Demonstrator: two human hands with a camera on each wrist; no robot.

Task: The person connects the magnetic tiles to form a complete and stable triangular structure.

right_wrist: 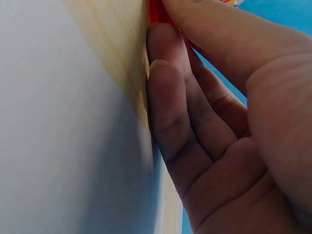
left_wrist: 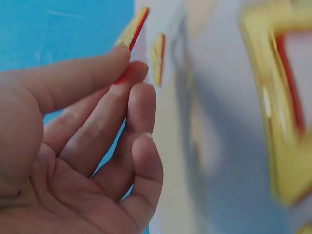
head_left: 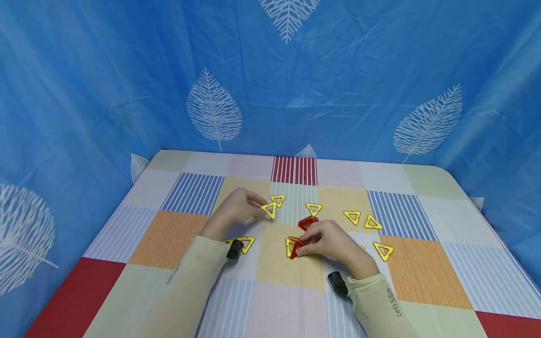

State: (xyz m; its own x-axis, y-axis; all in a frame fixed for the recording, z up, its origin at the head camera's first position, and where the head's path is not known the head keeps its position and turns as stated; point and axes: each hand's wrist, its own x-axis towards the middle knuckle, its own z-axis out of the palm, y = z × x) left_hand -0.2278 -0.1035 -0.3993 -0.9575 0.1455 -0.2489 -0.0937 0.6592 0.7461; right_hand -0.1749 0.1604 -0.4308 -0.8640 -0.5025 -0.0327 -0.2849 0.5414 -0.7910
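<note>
My left hand [head_left: 242, 207] pinches a yellow triangular frame tile [head_left: 274, 210] between thumb and fingertips, above the table. Its red edge shows in the left wrist view, where the tile [left_wrist: 132, 30] sticks up past the thumb. Another yellow triangle tile [head_left: 277, 197] lies just beyond it. With thumb and fingers, my right hand [head_left: 331, 238] grips a red triangular tile [head_left: 294, 254] low over the table, beside a yellow triangle [head_left: 288, 247]; whether those two are joined I cannot tell. Fingers cover most of the red tile [right_wrist: 159, 13] in the right wrist view.
Behind the right hand lies a red triangular piece [head_left: 305, 223], with a yellow triangle [head_left: 313, 205] behind it. Several yellow triangles, one of them [head_left: 383, 245] at the right, are scattered about. Another [head_left: 250, 244] lies by the left wrist. A blue curtain [head_left: 321, 94] hangs behind the patchwork-covered table [head_left: 296, 310].
</note>
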